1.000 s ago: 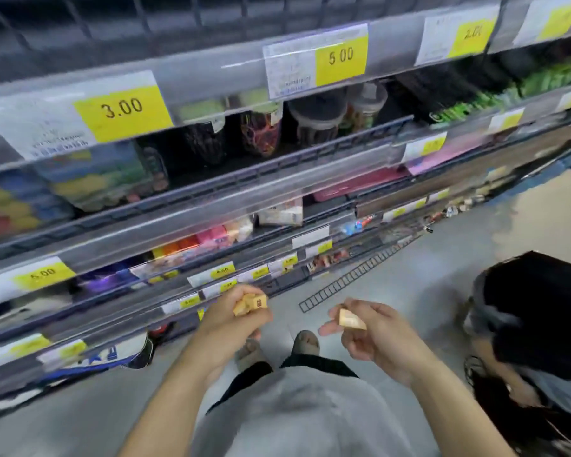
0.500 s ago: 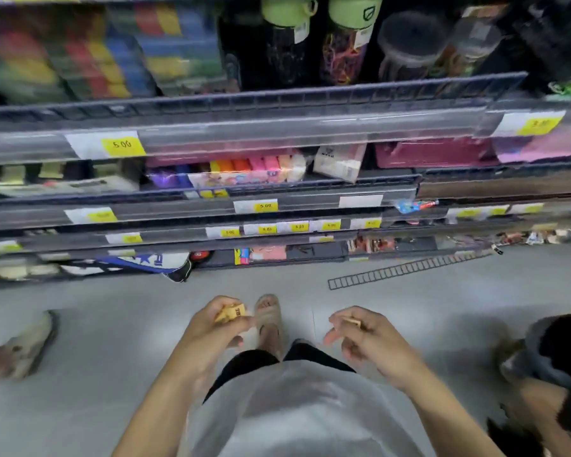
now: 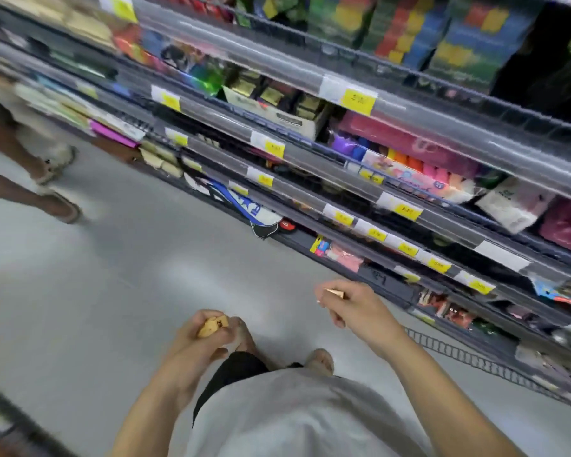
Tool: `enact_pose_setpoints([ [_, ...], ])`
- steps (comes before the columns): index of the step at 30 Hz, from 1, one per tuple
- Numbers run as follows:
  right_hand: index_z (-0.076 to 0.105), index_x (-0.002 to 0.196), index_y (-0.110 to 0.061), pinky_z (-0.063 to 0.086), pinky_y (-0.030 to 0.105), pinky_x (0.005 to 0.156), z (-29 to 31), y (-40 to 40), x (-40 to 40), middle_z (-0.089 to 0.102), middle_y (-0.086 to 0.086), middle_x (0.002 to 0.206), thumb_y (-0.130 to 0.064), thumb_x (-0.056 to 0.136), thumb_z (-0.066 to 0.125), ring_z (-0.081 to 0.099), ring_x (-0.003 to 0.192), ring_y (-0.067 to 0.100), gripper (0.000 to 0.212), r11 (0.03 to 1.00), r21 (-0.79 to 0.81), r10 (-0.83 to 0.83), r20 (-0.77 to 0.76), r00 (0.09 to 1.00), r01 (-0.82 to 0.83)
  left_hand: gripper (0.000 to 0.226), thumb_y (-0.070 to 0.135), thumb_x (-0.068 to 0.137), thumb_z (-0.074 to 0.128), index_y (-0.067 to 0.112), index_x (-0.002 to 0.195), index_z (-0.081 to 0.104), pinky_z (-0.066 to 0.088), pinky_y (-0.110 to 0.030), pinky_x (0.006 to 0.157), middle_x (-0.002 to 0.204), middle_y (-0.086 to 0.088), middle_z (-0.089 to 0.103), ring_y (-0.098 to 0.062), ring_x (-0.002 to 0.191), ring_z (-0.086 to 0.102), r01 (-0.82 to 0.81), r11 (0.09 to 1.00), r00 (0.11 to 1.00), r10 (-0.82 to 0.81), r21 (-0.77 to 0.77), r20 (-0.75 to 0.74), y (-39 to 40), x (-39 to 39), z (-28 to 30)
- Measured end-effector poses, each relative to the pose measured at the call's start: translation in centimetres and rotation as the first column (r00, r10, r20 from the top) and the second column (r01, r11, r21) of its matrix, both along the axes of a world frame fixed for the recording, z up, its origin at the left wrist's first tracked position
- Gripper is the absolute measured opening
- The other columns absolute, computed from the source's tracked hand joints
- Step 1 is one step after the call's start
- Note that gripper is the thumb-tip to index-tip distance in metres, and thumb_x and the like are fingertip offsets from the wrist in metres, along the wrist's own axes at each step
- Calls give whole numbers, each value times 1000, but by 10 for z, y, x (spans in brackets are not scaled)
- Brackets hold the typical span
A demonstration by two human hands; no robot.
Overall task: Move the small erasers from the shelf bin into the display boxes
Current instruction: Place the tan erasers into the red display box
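Beside shelves (image 3: 360, 179): bystander's legs (image 3: 30, 166), fallen divider strip (image 3: 475, 354).

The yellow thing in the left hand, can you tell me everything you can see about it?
The yellow thing is a small blocky piece, tan-yellow, with a dark printed mark on its upper end. It looks like a boxed or wrapped eraser, though blur hides the print. It lies tilted in the left hand, whose fingers and thumb curl round it, held out over the grey floor, away from the shelves.

Bright overhead light, heavy motion blur (shelves (image 3: 343, 166) smeared), wide-angle edge bending.
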State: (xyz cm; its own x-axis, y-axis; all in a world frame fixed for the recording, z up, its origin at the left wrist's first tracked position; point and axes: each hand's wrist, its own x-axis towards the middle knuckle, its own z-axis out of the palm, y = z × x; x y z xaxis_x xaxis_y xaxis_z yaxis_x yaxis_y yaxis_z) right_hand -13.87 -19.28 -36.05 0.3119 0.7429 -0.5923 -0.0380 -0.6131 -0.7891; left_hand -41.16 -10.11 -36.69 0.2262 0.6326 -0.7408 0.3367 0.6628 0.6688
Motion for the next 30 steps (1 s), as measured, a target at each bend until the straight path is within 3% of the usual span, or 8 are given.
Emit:
enact_pose_setpoints([
  [3,75,90,-23,40,24,55,9,51,-32,57,1,64,-32,94,68,48,56,14,12,996,31,87,32,996,-88,16,3,86,77,7,99,69,52,-34,72,93,-5,63,-20,79,59,-112,994,994,112,-15,4,18,-41,-8],
  [10,76,90,-19,43,24,58,6,136,-108,60,4,68,-25,93,68,49,58,13,11,987,34,152,58,987,-154,14,1,85,76,9,95,69,54,-31,68,80,-2,66,-10,64,64,-206,979,977,206,-9,52,97,-122,-12],
  [15,74,86,-12,44,26,59,-3,176,-137,59,8,65,-22,95,67,48,57,17,15,984,-25,175,47,983,-174,15,11,79,83,20,87,73,56,-27,68,93,-4,67,-15,76,63,-218,976,973,216,12,84,168,-164,-2],
  [18,76,88,-18,45,26,59,-9,206,-144,63,6,70,-23,95,67,50,56,14,13,985,-54,165,25,986,-164,23,24,68,84,21,88,73,55,-28,69,93,-1,66,-15,76,62,-206,979,974,203,15,95,213,-175,6],
  [22,74,83,-26,44,30,61,-20,260,-145,60,4,64,-35,95,68,50,58,15,17,979,-61,196,11,981,-195,25,24,66,84,20,88,74,57,-26,67,87,4,69,-12,71,63,-215,976,974,211,34,86,270,-178,8],
  [27,74,84,-23,47,33,63,-27,359,-145,63,24,76,-33,95,67,53,60,18,16,973,-22,230,-2,973,-230,14,9,82,82,15,91,73,56,-25,67,88,1,66,-12,75,62,-234,971,972,233,44,43,331,-182,2],
  [30,75,86,-27,48,34,66,-16,424,-146,66,15,72,-35,95,66,55,60,16,15,964,14,266,-5,964,-265,13,8,83,81,15,91,73,57,-26,69,87,1,65,-12,75,62,-261,964,965,260,47,28,365,-183,4],
])
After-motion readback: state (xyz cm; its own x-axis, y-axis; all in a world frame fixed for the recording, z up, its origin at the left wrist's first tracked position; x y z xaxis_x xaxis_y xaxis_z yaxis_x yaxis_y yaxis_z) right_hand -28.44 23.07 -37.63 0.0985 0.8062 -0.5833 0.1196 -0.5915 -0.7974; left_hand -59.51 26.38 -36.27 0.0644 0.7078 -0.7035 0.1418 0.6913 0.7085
